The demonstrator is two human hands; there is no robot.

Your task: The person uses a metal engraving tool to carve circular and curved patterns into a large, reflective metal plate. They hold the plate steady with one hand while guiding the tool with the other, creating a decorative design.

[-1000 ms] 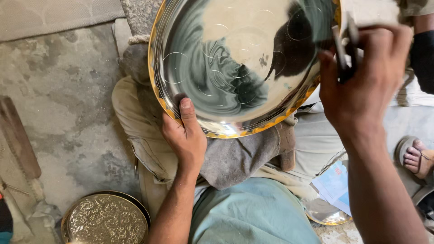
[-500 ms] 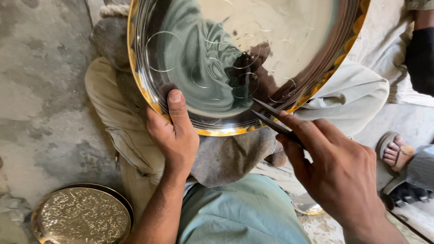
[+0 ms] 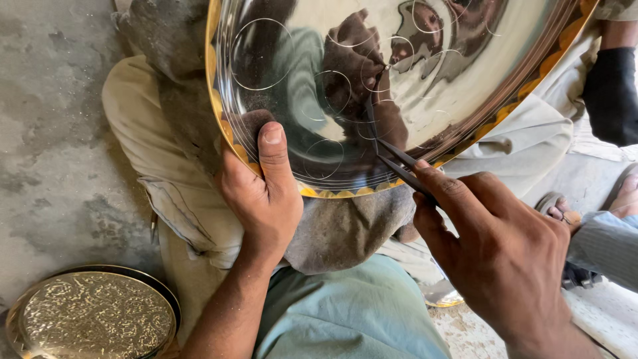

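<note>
The polished tray (image 3: 425,73) rests tilted across the lap, its near rim just above both hands and its far part running out of view at the top. A grey cloth (image 3: 345,229) lies under that rim, between the hands. Open concrete floor (image 3: 53,166) lies to the left of the left hand; an embossed brass plate (image 3: 90,318) sits on it, below and left of that hand, well apart. To the right of the right hand the room is crowded by another person's foot (image 3: 625,196) and sleeve (image 3: 608,242).

The left forearm rises from below, wrist straight. The right forearm enters from the lower right corner, hand angled up and left toward the tray.

The left hand (image 3: 262,199) is clamped on the tray's lower rim, thumb pressed flat on the inside face, fingers hidden behind. The right hand (image 3: 495,249) is closed narrowly around a thin two-legged metal scribing tool (image 3: 395,166), pinched between thumb and fingers; its tip meets the tray surface among scribed circles.
</note>
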